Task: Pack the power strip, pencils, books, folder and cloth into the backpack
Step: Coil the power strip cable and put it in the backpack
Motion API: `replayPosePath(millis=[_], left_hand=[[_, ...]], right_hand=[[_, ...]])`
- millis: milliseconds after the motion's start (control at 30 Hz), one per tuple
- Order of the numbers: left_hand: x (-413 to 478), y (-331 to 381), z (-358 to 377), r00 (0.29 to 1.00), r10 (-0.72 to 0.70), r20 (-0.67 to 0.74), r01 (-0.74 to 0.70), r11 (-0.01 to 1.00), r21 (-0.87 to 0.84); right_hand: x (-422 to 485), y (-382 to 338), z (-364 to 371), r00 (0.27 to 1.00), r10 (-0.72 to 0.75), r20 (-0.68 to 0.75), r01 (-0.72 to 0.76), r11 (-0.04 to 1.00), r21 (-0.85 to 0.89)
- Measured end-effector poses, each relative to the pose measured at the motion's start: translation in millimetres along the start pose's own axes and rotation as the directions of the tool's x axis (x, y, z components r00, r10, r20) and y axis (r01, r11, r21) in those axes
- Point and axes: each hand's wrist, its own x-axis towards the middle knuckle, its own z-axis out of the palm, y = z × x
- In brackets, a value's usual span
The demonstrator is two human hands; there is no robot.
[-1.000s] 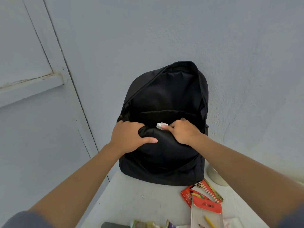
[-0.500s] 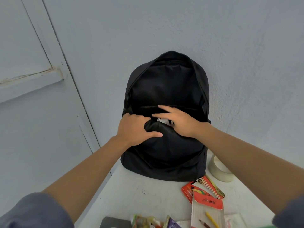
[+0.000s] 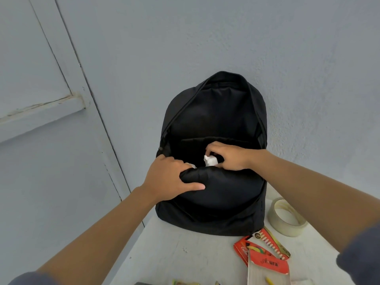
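Power strip [image 3: 210, 161]: only a white corner shows, sitting in the mouth of the backpack [image 3: 216, 112], main compartment, just behind the front panel's top edge; the rest is hidden in the dark interior. Right hand [image 3: 228, 158] reaches in from the right w/ fingers curled over and pinching that white piece, so it's gripping the power strip. Left hand [image 3: 168, 177] clamps the front panel's upper edge, thumb laid across the outside of the fabric, fingers hooked over the rim, i.e. closed on the backpack fabric. A second small white bit peeks out just beside the left knuckles; can't tell what it is.

Backpack is black, unzipped wide, standing upright on a white table [image 3: 174, 254] w/ its back against a blue-grey wall [image 3: 246, 38]. An inner sleeve pocket shows on its back wall.

Front-right of the bag: red pencil packs [image 3: 269, 264], overlapping, one w/ a clear window and a yellow pencil [image 3: 269, 281] visible at the frame bottom. Tape roll [image 3: 287, 231] lies flat near the bag's right base, apart from the packs. Bits of colourful pkg at the bottom edge are cut off, unclear. Painted door [image 3: 41, 140] to the left. Dark sleeves [image 3: 30, 279] at both lower corners.
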Motion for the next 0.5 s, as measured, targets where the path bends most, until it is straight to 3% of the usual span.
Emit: replayPosePath(millis=[100,233,333,500], left_hand=[[1.6,0.6,0.5,1.0,0.012,0.016,-0.012,1.0,0.0],[-0.9,2.6,1.3,1.0,0.0,-0.021,0.0,1.0,0.018],[-2.3,5.7,2.1,0.997,-0.009,-0.071,0.013,0.998,0.068],[-0.3,15.1,6.0,0.991,-0.048,-0.123,0.058,0.995,0.08]], right_hand=[[-4.5,-1.6,0.0,0.999,0.0,0.037,-0.003,0.996,0.084],[-8.2,-6.0,-2.4,1.0,-0.015,0.006,0.014,0.997,0.073],[-10.2,-10.6,5.7,0.992,0.039,-0.117,-0.043,0.998,-0.034],[-7.9,-8.6,16.1,0.919,0.175,-0.353,-0.246,0.955,-0.167]])
